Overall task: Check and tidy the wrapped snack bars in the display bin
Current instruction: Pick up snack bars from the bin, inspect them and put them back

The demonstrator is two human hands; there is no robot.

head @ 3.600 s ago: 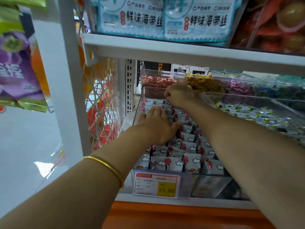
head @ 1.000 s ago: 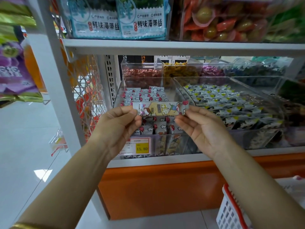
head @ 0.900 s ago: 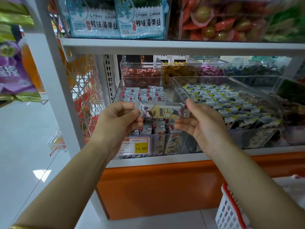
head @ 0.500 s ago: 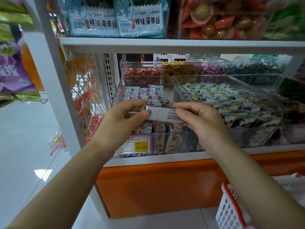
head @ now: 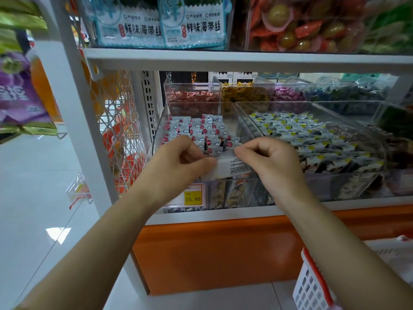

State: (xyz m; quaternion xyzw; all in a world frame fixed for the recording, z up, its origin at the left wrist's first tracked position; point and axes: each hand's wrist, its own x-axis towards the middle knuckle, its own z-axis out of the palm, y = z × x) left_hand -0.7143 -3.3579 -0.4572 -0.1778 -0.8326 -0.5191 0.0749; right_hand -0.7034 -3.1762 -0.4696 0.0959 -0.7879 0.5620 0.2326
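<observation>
In the head view, both hands are working in front of the clear display bin point(head: 159, 130), which is sitting at the left end of the lower shelf point(head: 223, 214). The left hand point(head: 178, 159) is pinching the left end of one snack bar point(head: 232, 167) between thumb and curled fingers. The right hand point(head: 268, 162) is pinching the right end the same way, its knuckles bent inward. The bar is being held roughly level, with its white side of small print facing the camera, just above the bin's front edge and above the yellow price tag point(head: 193, 198) reading 15.80. Inside the bin, the other wrapped bars point(head: 196, 130) are standing in rows running toward the back wall. A second bin point(head: 279, 102) of darker packets is sitting against its right side. Blue seaweed packs point(head: 194, 25) are lining the upper shelf point(head: 223, 61). A white basket point(head: 310, 285) with a red rim is showing at the lower right corner, below the shelf.
</observation>
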